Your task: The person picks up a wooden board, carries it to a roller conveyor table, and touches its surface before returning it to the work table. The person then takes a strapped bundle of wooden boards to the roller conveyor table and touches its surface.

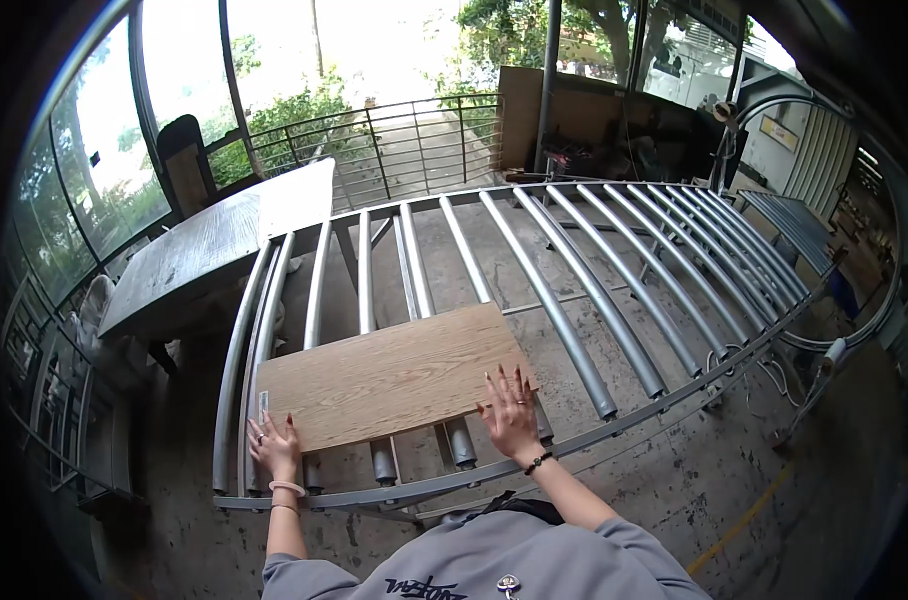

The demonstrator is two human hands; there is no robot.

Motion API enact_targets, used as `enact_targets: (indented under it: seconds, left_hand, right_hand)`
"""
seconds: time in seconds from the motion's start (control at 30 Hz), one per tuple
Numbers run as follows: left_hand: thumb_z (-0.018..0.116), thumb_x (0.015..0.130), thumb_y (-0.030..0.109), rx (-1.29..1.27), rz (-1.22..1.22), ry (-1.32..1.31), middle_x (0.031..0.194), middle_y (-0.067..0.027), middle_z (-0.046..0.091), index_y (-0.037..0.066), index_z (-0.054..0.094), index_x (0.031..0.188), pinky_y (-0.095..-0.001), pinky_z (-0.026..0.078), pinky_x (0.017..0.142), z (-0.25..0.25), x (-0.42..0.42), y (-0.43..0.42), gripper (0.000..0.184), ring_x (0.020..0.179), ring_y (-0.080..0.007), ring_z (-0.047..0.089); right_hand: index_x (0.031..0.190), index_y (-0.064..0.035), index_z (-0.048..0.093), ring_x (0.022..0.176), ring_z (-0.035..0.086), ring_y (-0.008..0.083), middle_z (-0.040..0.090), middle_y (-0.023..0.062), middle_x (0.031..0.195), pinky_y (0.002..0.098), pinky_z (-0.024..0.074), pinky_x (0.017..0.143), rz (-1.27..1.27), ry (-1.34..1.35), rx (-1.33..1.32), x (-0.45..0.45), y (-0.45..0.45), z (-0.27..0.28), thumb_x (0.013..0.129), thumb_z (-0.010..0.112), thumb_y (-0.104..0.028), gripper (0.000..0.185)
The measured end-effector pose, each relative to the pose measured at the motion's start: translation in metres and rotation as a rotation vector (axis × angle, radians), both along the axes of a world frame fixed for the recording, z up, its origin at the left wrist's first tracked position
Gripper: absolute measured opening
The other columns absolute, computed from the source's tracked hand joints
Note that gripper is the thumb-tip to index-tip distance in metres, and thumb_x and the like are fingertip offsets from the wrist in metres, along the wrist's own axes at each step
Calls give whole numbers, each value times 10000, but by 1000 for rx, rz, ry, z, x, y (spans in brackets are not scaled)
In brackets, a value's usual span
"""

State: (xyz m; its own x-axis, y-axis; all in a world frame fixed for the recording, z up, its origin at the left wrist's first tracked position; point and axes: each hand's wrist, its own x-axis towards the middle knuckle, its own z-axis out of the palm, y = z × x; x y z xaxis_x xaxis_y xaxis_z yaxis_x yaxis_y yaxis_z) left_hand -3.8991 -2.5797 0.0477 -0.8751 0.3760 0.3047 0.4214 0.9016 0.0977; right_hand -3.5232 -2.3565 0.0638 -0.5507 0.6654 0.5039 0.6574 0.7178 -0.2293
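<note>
Rollers (566, 338) of grey metal make the surface of a long conveyor (614, 428), which stands on a stained concrete floor (664, 485) and has wide gaps between its bars. Wood-grain board (399, 375) lies flat across several rollers, near the left end of the conveyor and close to its near edge, and hides part of them. The two hands are apart from each other, with fingers spread: the left hand (274, 445) touches the board's near left corner, the right hand (512, 412) rests on its near right corner. Beyond the conveyor's far left corner stands a table (179, 265) with pale top. Past the far edge, a metal railing (429, 150) and a brown panel (519, 120) close off the bright outside with plants (314, 125). Beside the right end, loose cables (774, 380) hang low.
</note>
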Motion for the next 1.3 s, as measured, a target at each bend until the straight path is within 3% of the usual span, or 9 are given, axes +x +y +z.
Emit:
enact_targets:
  seconds: [0.2,0.6,0.7,0.93,1.3]
  left_hand:
    - [359,870,653,-13,6,20,1452,-205,311,199,391,1398,-526,223,1052,-3,40,30,697,1298,-399,323]
    - [330,873,664,22,-18,-26,1465,-224,269,172,376,1405,-546,204,1058,7,144,104,727,1308,-418,296]
    - [304,866,687,12,-6,-42,1474,-214,260,186,371,1410,-544,194,1064,10,161,118,743,1322,-408,280]
    - [292,867,692,-29,6,-66,1477,-217,251,176,363,1413,-549,205,1062,13,195,142,755,1319,-423,286]
    - [250,865,709,-95,21,-69,1490,-205,228,199,305,1440,-563,235,1044,5,245,185,771,1309,-449,295]
  right_hand:
    - [1383,-53,392,1399,152,354,262,129,1496,458,129,1130,215,-42,-100,25,-8,0,911,482,-366,574]
    - [1431,-66,302,1404,142,339,258,98,1502,444,141,1131,134,-154,-87,106,50,-13,918,459,-417,641]
    - [1441,-85,277,1414,127,294,204,64,1525,478,108,1132,137,-206,-82,126,63,-15,892,492,-441,689]
    - [1430,-119,300,1411,138,277,199,37,1525,530,99,1122,99,-224,-92,157,90,-18,899,484,-447,651]
    - [1399,-123,341,1387,208,269,276,42,1492,527,156,1112,61,-178,-60,211,129,-20,884,507,-427,620]
